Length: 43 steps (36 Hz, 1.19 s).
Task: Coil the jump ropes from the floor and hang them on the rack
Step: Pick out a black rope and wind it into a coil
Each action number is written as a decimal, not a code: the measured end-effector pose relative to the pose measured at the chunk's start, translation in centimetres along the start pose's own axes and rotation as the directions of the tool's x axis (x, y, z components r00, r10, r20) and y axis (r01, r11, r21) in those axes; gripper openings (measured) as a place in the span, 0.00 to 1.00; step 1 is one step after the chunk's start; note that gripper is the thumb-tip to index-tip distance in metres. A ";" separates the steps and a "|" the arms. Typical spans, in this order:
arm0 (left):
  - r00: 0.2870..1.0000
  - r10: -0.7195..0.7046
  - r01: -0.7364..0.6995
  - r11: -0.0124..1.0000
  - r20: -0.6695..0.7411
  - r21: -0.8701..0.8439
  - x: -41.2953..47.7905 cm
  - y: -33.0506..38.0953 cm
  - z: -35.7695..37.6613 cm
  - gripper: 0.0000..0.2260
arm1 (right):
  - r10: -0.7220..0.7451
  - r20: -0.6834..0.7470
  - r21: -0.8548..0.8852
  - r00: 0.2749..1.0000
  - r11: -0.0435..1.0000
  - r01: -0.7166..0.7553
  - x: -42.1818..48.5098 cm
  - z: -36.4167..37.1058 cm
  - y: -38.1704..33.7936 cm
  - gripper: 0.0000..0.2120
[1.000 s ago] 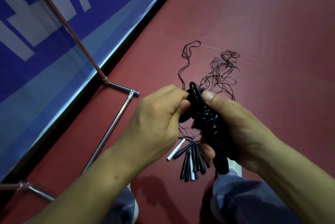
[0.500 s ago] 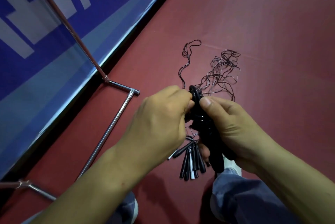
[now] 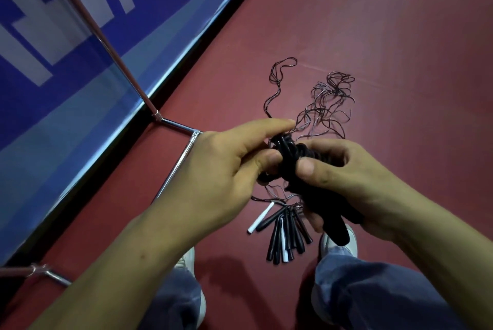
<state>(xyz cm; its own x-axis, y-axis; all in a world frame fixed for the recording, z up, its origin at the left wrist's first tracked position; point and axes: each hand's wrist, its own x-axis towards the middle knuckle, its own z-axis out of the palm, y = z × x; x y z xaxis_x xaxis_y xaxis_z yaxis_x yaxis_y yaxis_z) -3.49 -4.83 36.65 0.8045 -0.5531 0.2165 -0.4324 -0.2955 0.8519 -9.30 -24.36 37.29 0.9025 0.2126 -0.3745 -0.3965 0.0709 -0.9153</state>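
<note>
Both hands work a coiled black jump rope (image 3: 298,167) above the floor (image 3: 373,36): right hand (image 3: 354,183) grips the handle, left hand (image 3: 226,169) pinches the coil, other ropes (image 3: 330,100) tangled below, rack (image 3: 176,164) just left

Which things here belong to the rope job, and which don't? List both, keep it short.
Job: coiled rope, gripped by left hand and right hand; tangled loose ropes; metal rack.
Not job: blue banner; white shoes.
</note>
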 end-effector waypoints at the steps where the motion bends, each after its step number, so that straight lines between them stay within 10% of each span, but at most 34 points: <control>1: 1.000 -0.005 0.005 1.000 0.003 0.008 0.1 -0.1 0.0 0.17 | 0.007 -0.007 -0.010 1.000 1.000 -0.008 0.0 -0.1 0.0 0.29; 19: 0.955 -0.191 0.242 0.945 0.229 -0.221 0.5 -0.7 1.4 0.12 | 0.119 -0.058 -0.175 0.991 0.976 -0.127 -0.3 -0.4 0.0 0.16; 30: 0.984 -0.171 0.160 0.970 0.045 0.183 0.9 0.2 2.7 0.10 | 0.106 -0.178 -0.249 0.978 0.957 -0.149 0.1 -0.7 0.0 0.20; 43: 0.979 -0.205 0.198 0.939 0.003 -0.280 1.2 1.0 1.6 0.08 | 0.244 -0.127 -0.243 0.961 0.932 -0.269 0.5 0.3 -0.2 0.19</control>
<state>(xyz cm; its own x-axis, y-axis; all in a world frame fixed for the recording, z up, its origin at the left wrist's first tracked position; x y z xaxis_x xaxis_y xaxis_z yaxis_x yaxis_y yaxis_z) -3.58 -7.01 37.02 0.8748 -0.4833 0.0352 -0.1327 -0.1691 0.9766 -8.87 -24.01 37.30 0.7921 0.0976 -0.6026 -0.5716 -0.2279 -0.7882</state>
